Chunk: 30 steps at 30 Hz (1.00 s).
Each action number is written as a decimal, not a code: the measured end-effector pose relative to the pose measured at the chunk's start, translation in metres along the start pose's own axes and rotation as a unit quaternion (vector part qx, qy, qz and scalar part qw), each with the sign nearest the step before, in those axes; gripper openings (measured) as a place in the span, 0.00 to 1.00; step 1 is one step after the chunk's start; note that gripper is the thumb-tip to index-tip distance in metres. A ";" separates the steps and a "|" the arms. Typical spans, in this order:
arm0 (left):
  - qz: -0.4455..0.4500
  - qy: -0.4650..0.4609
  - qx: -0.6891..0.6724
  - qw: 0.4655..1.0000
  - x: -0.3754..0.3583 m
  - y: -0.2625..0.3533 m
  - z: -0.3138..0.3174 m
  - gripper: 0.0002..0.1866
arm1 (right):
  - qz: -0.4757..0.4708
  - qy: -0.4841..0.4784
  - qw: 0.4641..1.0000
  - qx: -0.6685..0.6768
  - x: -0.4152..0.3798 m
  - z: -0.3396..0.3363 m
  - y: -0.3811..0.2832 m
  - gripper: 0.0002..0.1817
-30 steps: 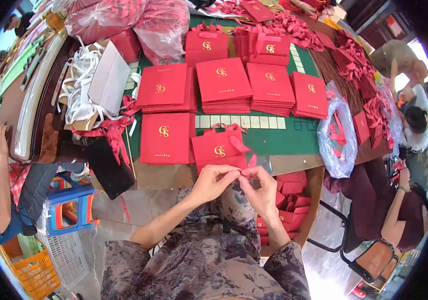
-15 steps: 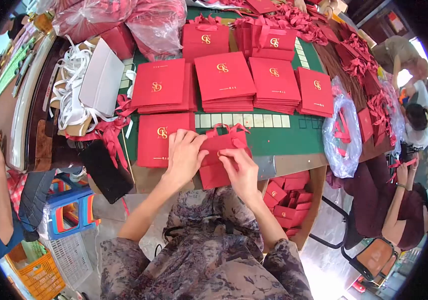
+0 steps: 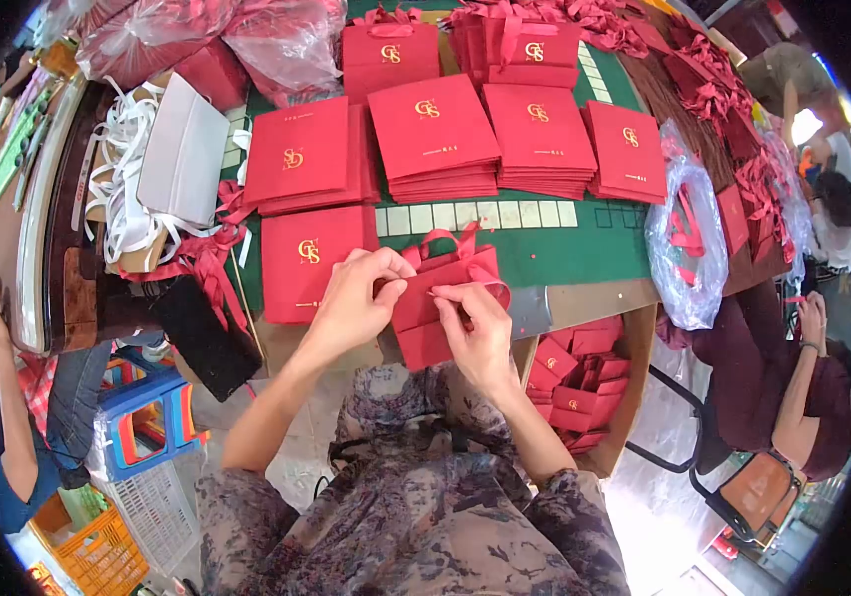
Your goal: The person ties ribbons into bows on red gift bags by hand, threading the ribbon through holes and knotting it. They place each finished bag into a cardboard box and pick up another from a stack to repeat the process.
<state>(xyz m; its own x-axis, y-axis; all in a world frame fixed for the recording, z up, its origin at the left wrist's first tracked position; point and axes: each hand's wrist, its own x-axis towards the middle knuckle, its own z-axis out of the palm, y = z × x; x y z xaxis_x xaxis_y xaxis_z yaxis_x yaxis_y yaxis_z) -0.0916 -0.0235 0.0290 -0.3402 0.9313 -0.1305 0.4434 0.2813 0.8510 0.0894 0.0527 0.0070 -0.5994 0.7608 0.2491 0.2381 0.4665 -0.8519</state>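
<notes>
A small red paper gift bag (image 3: 419,343) with a red ribbon handle (image 3: 467,238) is tilted at the table's front edge, between my hands. My left hand (image 3: 358,301) is closed at its upper left edge, thumb and index finger bent together; whatever they pinch is too small to make out. Across the bag's front, my right hand (image 3: 480,333) pinches with thumb and index finger. A loop of red ribbon (image 3: 498,290) shows behind this hand, and its end at the fingertips is hard to see. Left of the bag lies a stack of flat red bags (image 3: 301,268) with gold lettering.
More red bag stacks (image 3: 435,129) line the green mat (image 3: 544,243). An open carton (image 3: 636,397) of red bags stands below the table edge. White ribbons (image 3: 132,189), a black cloth-like item (image 3: 207,338) and a clear plastic bag (image 3: 686,238) flank the workspace. Other people sit both sides.
My left hand has drawn back from lying over the bag's left edge, its fingers now curled in. A ribbon loop has appeared beside my right hand. The view has shifted slightly.
</notes>
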 end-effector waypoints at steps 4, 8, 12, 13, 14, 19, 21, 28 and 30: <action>-0.006 -0.029 -0.027 0.999 0.000 0.002 0.000 0.07 | -0.034 0.008 0.999 -0.041 -0.003 -0.003 -0.005 0.07; 0.001 -0.035 -0.027 0.999 -0.002 0.007 -0.001 0.08 | 0.021 0.011 1.000 -0.011 -0.005 -0.001 -0.013 0.06; -0.023 -0.046 -0.013 0.999 -0.004 0.014 -0.003 0.08 | 0.085 0.019 0.996 0.037 -0.007 0.000 -0.014 0.07; -0.017 -0.047 0.001 0.999 -0.004 0.014 -0.003 0.07 | 0.087 0.019 0.995 0.037 -0.007 0.000 -0.015 0.07; -0.017 -0.049 0.001 0.999 -0.005 0.015 -0.003 0.07 | 0.103 0.011 0.994 0.046 -0.007 -0.001 -0.016 0.07; 0.028 -0.010 0.082 0.996 -0.011 0.026 -0.002 0.07 | 0.096 0.015 0.994 0.045 -0.006 0.001 -0.013 0.06; 0.038 0.004 0.086 0.996 -0.013 0.026 0.003 0.07 | 0.049 -0.008 0.998 -0.028 -0.004 -0.002 -0.013 0.06; 0.032 0.025 0.086 0.995 -0.011 0.019 0.010 0.08 | -0.095 0.042 0.989 -0.105 0.002 0.007 -0.007 0.08; 0.038 0.033 0.110 0.993 -0.013 0.020 0.015 0.08 | -0.065 0.018 0.989 -0.134 0.000 0.010 -0.005 0.07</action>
<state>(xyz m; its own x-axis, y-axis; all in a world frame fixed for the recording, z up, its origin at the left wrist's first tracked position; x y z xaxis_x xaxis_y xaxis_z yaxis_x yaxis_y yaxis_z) -0.0654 -0.0266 0.0399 -0.3483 0.9369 -0.0306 0.6373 0.2606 0.7252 0.0806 0.0456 0.0067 -0.6117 0.6995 0.3694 0.3577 0.6611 -0.6596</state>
